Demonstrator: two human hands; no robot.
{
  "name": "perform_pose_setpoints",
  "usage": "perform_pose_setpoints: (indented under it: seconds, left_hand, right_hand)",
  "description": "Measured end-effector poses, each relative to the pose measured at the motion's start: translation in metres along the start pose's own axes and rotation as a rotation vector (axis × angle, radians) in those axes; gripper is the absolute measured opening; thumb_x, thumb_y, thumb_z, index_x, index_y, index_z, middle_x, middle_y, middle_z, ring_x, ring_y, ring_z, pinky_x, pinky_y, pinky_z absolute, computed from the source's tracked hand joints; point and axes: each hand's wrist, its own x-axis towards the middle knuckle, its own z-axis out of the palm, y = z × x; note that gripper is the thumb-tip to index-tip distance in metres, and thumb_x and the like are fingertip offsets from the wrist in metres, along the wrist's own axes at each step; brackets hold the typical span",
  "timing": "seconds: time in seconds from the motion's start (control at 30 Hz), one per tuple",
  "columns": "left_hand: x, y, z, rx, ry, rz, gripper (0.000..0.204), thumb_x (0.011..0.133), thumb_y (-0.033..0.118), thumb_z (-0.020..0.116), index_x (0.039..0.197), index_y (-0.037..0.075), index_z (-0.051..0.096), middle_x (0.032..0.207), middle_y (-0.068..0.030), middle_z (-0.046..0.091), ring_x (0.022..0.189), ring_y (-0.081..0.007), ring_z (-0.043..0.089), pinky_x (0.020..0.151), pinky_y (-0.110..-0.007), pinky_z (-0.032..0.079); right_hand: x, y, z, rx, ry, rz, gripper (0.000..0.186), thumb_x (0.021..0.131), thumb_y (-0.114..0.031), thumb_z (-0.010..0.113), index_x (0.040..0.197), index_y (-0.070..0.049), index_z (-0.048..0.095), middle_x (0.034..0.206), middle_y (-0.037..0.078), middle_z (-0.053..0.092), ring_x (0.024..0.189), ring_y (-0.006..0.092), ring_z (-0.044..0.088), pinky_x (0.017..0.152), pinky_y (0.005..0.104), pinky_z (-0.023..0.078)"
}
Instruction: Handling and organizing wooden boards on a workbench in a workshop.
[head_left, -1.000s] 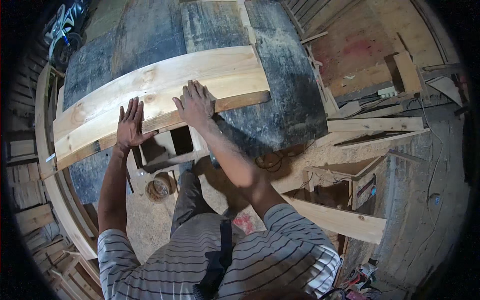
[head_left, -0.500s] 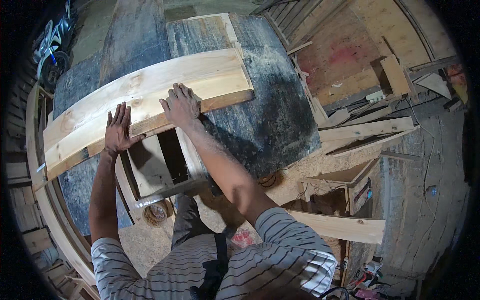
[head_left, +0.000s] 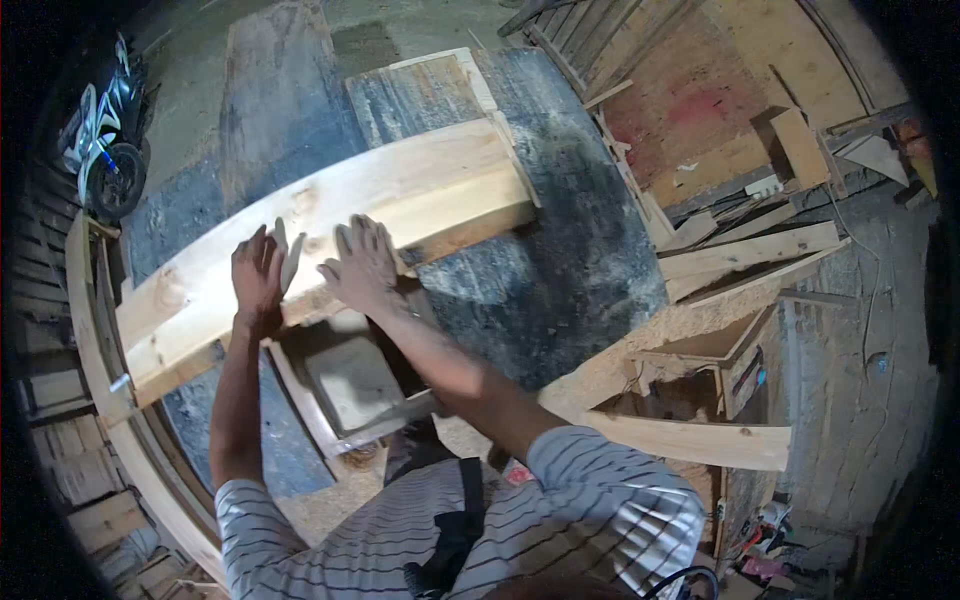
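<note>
Two long pale wooden boards lie side by side, edge to edge, across the dark panels in front of me: a far board and a near board with a rougher brown front edge. My left hand is at the near board, left of its middle, fingers stretched out and somewhat raised. To its right, my right hand lies over the same board with its fingers spread. Neither hand is wrapped round anything. A small wooden frame with a pale panel in it stands below my hands, partly hidden by my right forearm.
Dark, stained panels lie under the boards. Scrap planks and an open wooden box stand to the right. A long timber runs along the left, with a motorcycle beyond it.
The whole view has shifted, so the boards appear lower and further right. My left hand's fingers have come closer together and lifted somewhat. My right hand stays on the near board.
</note>
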Motion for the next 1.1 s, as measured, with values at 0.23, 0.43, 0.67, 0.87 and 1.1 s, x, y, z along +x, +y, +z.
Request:
perform_pose_setpoints:
  seconds: [0.23,0.43,0.67,0.87,1.1]
  left_hand:
    - [0.089,-0.047,0.015,0.300,-0.014,-0.076,0.061,0.095,0.049,0.062,0.125,-0.004,0.062,0.126,-0.0283,0.061,0.120,-0.0462,0.055,0.102,-0.050,0.045]
    - [0.119,-0.053,-0.001,0.160,-0.203,-0.072,0.064,0.094,0.056,0.062,0.117,-0.004,0.066,0.114,-0.0295,0.066,0.107,-0.0468,0.062,0.092,-0.051,0.050]
    - [0.147,-0.080,0.002,-0.088,-0.264,-0.123,0.065,0.090,0.054,0.069,0.121,-0.003,0.068,0.110,-0.0267,0.070,0.097,-0.0401,0.067,0.090,-0.044,0.051]
    - [0.198,-0.122,-0.023,0.066,-0.199,-0.239,0.060,0.086,0.062,0.069,0.101,0.004,0.072,0.090,-0.0242,0.070,0.086,-0.0431,0.067,0.077,-0.047,0.052]
    - [0.252,-0.108,-0.117,0.396,0.148,-0.131,0.067,0.092,0.069,0.051,0.087,0.004,0.065,0.084,-0.0213,0.067,0.081,-0.0451,0.066,0.068,-0.049,0.050]
  right_hand:
    - [0.003,0.004,-0.006,0.044,-0.002,0.021,0.083,0.090,-0.055,0.061,0.145,0.005,0.045,0.151,0.031,0.039,0.147,0.0449,0.029,0.122,0.0612,0.015]
    - [0.007,0.002,-0.011,0.010,-0.005,0.022,0.086,0.089,-0.058,0.061,0.146,0.003,0.044,0.149,0.024,0.044,0.144,0.0408,0.035,0.120,0.0600,0.021]
    - [0.009,0.007,-0.009,-0.044,-0.104,0.003,0.093,0.089,-0.061,0.056,0.153,0.001,0.031,0.154,0.026,0.033,0.146,0.0420,0.028,0.121,0.0599,0.018]
    - [0.005,0.007,-0.006,-0.048,-0.124,0.001,0.092,0.091,-0.061,0.057,0.156,-0.003,0.029,0.155,0.025,0.032,0.148,0.0403,0.027,0.120,0.0598,0.020]
    - [0.003,0.005,-0.009,-0.062,-0.112,-0.024,0.086,0.093,-0.068,0.047,0.154,-0.008,0.036,0.151,0.023,0.039,0.141,0.0405,0.037,0.115,0.0591,0.027]
